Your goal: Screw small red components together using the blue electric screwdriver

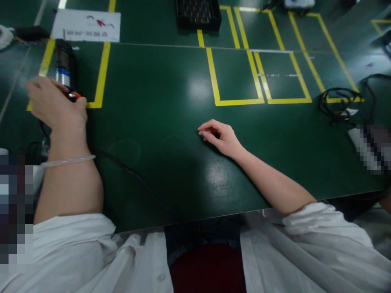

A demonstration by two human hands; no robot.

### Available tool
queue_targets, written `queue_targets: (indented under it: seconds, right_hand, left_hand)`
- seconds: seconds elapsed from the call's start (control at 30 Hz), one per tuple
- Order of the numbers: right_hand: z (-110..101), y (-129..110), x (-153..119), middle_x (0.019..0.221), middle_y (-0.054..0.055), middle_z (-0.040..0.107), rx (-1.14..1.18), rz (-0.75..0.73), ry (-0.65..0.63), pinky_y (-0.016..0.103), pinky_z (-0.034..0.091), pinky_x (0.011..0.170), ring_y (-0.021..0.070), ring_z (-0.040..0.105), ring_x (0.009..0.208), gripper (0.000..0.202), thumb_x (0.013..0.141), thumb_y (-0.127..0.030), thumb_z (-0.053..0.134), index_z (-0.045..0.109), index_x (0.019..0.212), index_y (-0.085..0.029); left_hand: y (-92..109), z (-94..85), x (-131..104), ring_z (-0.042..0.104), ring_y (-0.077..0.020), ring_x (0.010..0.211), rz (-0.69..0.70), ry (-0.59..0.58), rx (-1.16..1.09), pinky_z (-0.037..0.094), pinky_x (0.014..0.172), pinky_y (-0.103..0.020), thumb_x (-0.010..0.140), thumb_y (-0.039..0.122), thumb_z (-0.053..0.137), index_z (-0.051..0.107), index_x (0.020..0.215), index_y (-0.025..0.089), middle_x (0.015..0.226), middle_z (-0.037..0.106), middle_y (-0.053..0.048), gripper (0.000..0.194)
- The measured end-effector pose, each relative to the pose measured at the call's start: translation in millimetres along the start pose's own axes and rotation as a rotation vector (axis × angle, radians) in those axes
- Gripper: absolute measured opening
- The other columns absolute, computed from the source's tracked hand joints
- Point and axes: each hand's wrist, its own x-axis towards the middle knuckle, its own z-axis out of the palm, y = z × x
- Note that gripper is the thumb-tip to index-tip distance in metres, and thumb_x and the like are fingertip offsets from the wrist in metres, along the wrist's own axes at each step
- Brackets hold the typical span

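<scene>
The left hand [58, 101] covers the near end of a black tool [63, 69] (its band is blue and silver) within a yellow frame [103, 77]; I cannot tell whether the fingers are closed on it. Well apart, the right hand [221, 136] is loosely curled and relaxed at the green table [159, 101]. A paper [87, 26] lies beyond the tool.

Green table [159, 81], yellow tape outlines [240, 102]; black tool [63, 59] banded blue and silver.
</scene>
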Motion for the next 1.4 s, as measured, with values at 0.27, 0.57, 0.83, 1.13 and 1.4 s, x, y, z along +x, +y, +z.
queue_targets:
  seconds: [0.27, 0.57, 0.83, 1.13, 1.4]
  right_hand:
    - [0, 1, 1, 0.091, 0.003, 0.072, -0.01, 0.006, -0.009, 0.03, 0.053, 0.072, 0.014, 0.065, 0.074, 0.017, 0.097, -0.032, 0.06, 0.069, 0.105, -0.019]
    - [-1, 0, 1, 0.092, 0.004, 0.074, -0.007, 0.002, -0.008, 0.029, 0.052, 0.071, 0.014, 0.066, 0.073, 0.016, 0.096, -0.029, 0.06, 0.07, 0.103, -0.018]
    - [-1, 1, 0, 0.093, 0.004, 0.074, -0.019, 0.0, -0.021, 0.029, 0.052, 0.072, 0.014, 0.066, 0.074, 0.016, 0.096, -0.028, 0.06, 0.07, 0.104, -0.018]
    - [-1, 1, 1, 0.09, 0.004, 0.072, -0.014, -0.014, -0.03, 0.027, 0.05, 0.07, 0.0133, 0.065, 0.073, 0.015, 0.096, -0.026, 0.06, 0.07, 0.103, -0.016]
    - [1, 6, 0, 0.09, 0.001, 0.071, 0.085, -0.021, -0.026, 0.026, 0.05, 0.071, 0.0113, 0.062, 0.073, 0.021, 0.095, -0.027, 0.062, 0.064, 0.114, -0.018]
  left_hand:
    - [-66, 36.5, 47, 0.041, -0.0383, 0.138, -0.254, 0.308, -0.117, 0.044, 0.099, -0.066, 0.07, 0.102, 0.012, 0.039, 0.122, 0.017, 0.143, 0.042, -0.01, 0.102]
    - [-81, 50.7, 60, 0.042, -0.0367, 0.143, -0.265, 0.382, -0.156, 0.038, 0.108, -0.065, 0.08, 0.097, 0.023, 0.043, 0.13, 0.017, 0.154, 0.039, -0.008, 0.097]
    - [-79, 51.2, 61, 0.045, -0.0362, 0.141, -0.263, 0.373, -0.1, 0.038, 0.101, -0.059, 0.088, 0.091, 0.015, 0.043, 0.129, 0.016, 0.151, 0.043, -0.011, 0.089]
    - [-63, 43.0, 63, 0.044, -0.018, 0.139, 0.058, 0.505, -0.402, 0.032, 0.117, -0.045, 0.107, 0.051, 0.049, 0.044, 0.128, 0.016, 0.144, 0.052, 0.004, 0.041]
    - [65, 55.9, -2, 0.066, -0.0162, 0.08, 0.696, -0.197, -1.101, 0.057, 0.078, -0.034, 0.094, 0.038, 0.066, 0.063, 0.133, 0.012, 0.089, 0.07, -0.005, 0.047]
